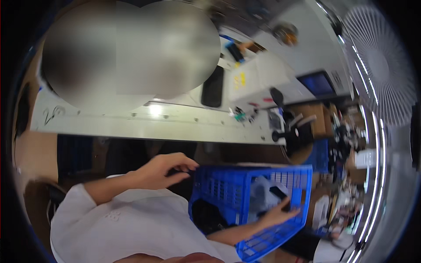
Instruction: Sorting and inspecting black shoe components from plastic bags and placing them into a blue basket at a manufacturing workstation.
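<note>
A blue plastic crate (245, 175) with slatted walls stands at my front right. My left hand (169, 170) hovers by its left corner, thumb apart from the bent fingers, with nothing visible in it. Reaching into the crate's right section, my right hand (278, 215) has its fingers spread. Just beyond those fingers is a clear plastic bag (262, 193) with a small dark item (278, 192) on or in it; I cannot tell whether the fingertips touch them. Some black material (208, 215) lies in the crate's left section.
A long white table (175, 125) runs across ahead of me. On it are a black flat tray (212, 86), a white box (258, 76) with yellow marks and small green parts (240, 116). A large fan (379, 61) stands at the far right. A blurred area covers the far left.
</note>
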Available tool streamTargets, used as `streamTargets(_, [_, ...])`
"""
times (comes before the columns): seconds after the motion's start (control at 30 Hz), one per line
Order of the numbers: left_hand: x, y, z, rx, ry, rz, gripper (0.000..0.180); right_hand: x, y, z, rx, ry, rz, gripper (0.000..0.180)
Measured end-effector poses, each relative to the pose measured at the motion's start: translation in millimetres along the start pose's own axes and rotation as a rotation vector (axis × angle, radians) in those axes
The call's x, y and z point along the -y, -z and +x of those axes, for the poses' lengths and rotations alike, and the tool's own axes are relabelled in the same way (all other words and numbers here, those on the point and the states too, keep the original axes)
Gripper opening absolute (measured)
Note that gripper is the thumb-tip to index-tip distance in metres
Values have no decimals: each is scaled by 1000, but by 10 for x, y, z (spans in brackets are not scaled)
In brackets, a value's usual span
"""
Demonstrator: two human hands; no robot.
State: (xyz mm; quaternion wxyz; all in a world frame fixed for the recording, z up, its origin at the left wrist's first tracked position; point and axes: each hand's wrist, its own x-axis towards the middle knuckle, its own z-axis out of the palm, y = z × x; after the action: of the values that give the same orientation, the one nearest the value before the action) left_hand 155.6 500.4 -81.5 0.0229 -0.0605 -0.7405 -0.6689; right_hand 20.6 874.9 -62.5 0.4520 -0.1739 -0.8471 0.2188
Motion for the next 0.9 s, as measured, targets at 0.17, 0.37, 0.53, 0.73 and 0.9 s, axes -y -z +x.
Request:
streamTargets(0.17, [222,-153,268,-128,58,-58,29,568,-454,-31,220,-119,482,43])
streamTargets(0.37, [187,-316,374,-120,102,-127,26,1211,-495,-295,534,135,715,34])
streamTargets(0.53, [181,-311,332,-110,94,-171,26,1633,-400,-675,768,385,1009,37])
streamTargets(0.73, [301,-208,206,-157,-46,-705,54,1934,-172,-1150,1024,572,1099,54])
streamTargets(0.9, [363,-3,140,-326,34,-641,58,1941,-129,-1441,1188,484,1023,58])
